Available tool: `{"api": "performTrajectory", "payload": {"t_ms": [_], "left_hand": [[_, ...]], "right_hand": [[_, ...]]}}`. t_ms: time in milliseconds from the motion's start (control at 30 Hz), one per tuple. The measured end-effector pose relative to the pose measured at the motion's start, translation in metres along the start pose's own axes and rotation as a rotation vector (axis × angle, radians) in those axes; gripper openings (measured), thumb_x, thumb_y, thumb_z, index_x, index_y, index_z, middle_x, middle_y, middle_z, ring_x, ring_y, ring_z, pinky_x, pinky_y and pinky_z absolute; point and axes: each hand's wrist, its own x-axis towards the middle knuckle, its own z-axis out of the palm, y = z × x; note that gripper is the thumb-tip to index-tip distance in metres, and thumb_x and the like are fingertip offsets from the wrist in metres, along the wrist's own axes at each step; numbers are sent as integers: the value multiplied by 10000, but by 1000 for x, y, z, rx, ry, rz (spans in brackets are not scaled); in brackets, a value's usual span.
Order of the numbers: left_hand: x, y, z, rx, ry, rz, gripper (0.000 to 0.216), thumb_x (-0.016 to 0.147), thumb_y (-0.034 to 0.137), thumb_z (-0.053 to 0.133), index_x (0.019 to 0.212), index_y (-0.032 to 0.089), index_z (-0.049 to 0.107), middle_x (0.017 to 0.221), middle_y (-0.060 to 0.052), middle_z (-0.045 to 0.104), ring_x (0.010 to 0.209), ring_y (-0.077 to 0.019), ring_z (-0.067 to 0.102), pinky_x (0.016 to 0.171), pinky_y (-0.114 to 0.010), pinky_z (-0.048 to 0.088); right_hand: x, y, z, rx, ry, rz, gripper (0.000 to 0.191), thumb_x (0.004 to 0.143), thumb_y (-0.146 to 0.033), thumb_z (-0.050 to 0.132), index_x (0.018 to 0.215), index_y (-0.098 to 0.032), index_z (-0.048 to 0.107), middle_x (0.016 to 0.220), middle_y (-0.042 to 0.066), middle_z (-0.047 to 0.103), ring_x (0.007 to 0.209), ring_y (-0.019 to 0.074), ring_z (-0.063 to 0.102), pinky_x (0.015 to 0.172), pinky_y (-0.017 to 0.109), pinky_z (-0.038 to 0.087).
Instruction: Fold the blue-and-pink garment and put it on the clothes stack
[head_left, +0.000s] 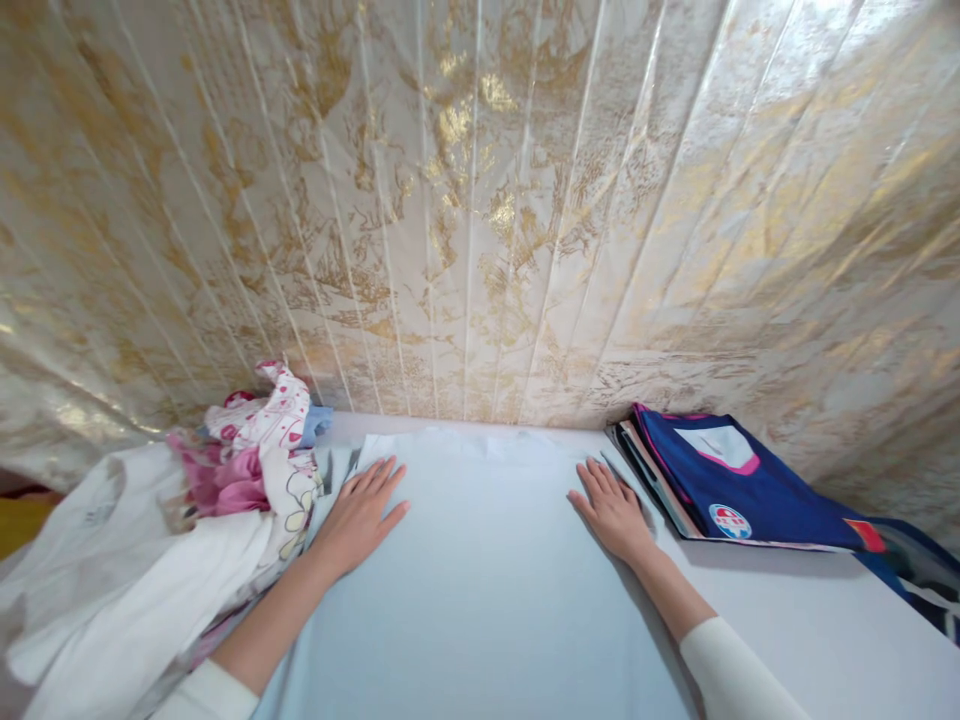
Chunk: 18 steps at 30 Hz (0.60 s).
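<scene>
A pale blue piece of cloth (pixel 480 570), looking like a garment, lies spread flat across the white table, its far edge close to the wall. My left hand (pixel 361 512) rests palm down near its far left corner, fingers stretched out. On the opposite side, my right hand (pixel 613 510) presses flat near the far right corner, fingers extended. Neither hand grips anything. Darker patches of fabric show at the cloth's edges beside both hands. The near end of the cloth runs out of the picture.
A heap of crumpled clothes (pixel 150 550), white, pink and patterned, sits left of my left forearm. Several folded garments (pixel 735 480), a navy one with a round badge on top, are stacked at the right on the white table (pixel 810 630). A gold-patterned wall covering (pixel 480 220) rises behind.
</scene>
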Motion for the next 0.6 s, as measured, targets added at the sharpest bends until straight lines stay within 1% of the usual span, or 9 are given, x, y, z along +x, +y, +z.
{"api": "performTrajectory", "payload": {"t_ms": [133, 200, 267, 333, 400, 467, 533, 600], "left_hand": [[20, 1, 6, -6, 1, -4, 542, 962, 452, 360, 1407, 150, 425, 1499, -126, 344, 1389, -278, 293, 1081, -473, 276], [32, 1, 7, -11, 0, -3, 519, 966, 429, 360, 1395, 147, 438, 1488, -129, 366, 1383, -274, 308, 1078, -470, 286], [41, 3, 4, -18, 4, -1, 488, 971, 403, 355, 1376, 150, 459, 1470, -132, 398, 1370, -260, 336, 1071, -453, 307], [41, 8, -4, -28, 22, 0, 464, 978, 366, 335, 1369, 151, 461, 1471, -130, 399, 1369, -242, 340, 1073, -431, 316], [28, 18, -15, -40, 57, 2, 462, 986, 319, 293, 1395, 145, 421, 1500, -121, 351, 1392, -218, 293, 1091, -411, 301], [1, 30, -24, -56, 89, 7, 472, 995, 285, 244, 1430, 143, 361, 1529, -101, 296, 1413, -190, 238, 1106, -391, 288], [-32, 41, -27, -71, 96, 17, 473, 1005, 307, 233, 1446, 170, 336, 1530, -79, 301, 1406, -180, 256, 1092, -380, 320], [-63, 48, -24, -62, 85, 49, 503, 1001, 389, 293, 1464, 193, 307, 1528, -78, 304, 1397, -203, 281, 1080, -392, 339]], "right_hand": [[16, 5, 4, 21, 10, -18, 589, 957, -487, 264, 1452, -180, 351, 1547, 73, 262, 1425, 227, 213, 1103, 454, 264], [27, 8, 3, 33, 11, -26, 580, 955, -472, 270, 1446, -176, 363, 1542, 79, 275, 1422, 234, 223, 1098, 459, 274], [35, 9, 0, 46, 13, -31, 565, 953, -451, 283, 1432, -170, 387, 1533, 89, 297, 1413, 249, 247, 1093, 471, 283], [33, 5, -4, 55, 19, -40, 557, 953, -436, 298, 1427, -160, 394, 1528, 100, 305, 1411, 262, 252, 1098, 482, 273], [17, -4, -8, 66, 53, -74, 555, 956, -436, 306, 1438, -169, 375, 1527, 95, 307, 1415, 260, 243, 1108, 480, 258], [-12, -18, -8, 95, 121, -147, 554, 964, -457, 295, 1455, -205, 344, 1526, 77, 315, 1416, 245, 242, 1108, 469, 267], [-48, -31, -6, 135, 176, -238, 567, 969, -494, 265, 1468, -231, 314, 1528, 61, 312, 1417, 228, 243, 1100, 448, 291], [-80, -39, -1, 131, 170, -280, 598, 959, -540, 259, 1470, -233, 313, 1539, 51, 283, 1419, 224, 237, 1103, 440, 293]]}}
